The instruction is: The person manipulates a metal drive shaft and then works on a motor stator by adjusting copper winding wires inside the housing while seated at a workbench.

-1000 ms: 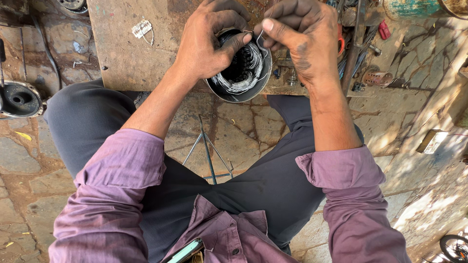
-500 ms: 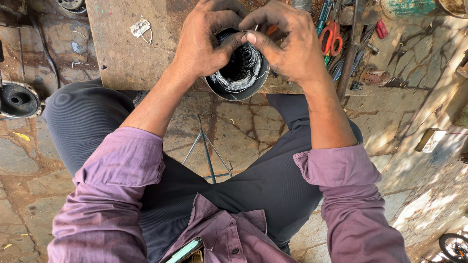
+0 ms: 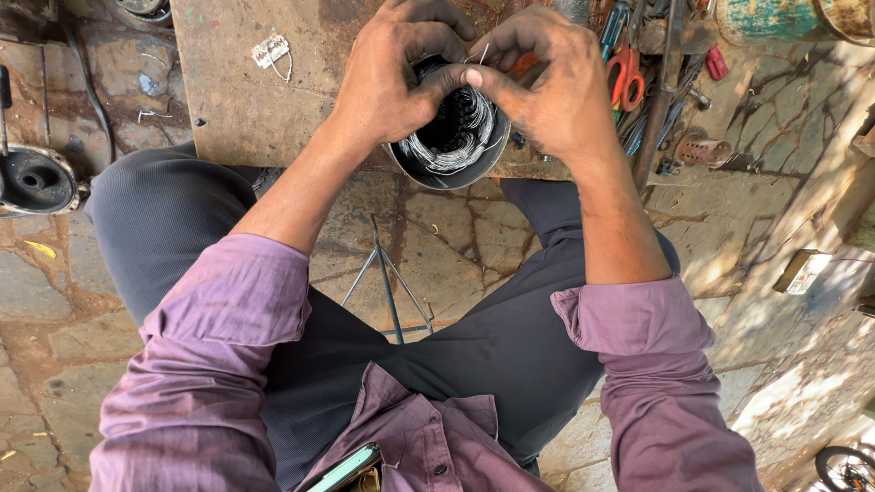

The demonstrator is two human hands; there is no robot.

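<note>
worn bench [image 3: 246, 100] | both hands together on round wound stator [image 3: 448, 146] | l hand [image 3: 392, 77] grips rim | r hand [image 3: 547, 87] pinches wire

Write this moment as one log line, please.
left hand: grips round wire-wound motor stator | right hand: pinches wire at rim | place: bench edge

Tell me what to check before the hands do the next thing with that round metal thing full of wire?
1. Left hand gripping the round motor shell: ok.
2. Right hand pinching a thin wire at the shell's top: ok.
3. Shell fully on the wooden board: not ok, it hangs over the front edge.
4. Wire coils tidy inside: cannot tell, fingers hide part.
5. Orange-handled scissors close by: ok, beside the right hand.
</note>
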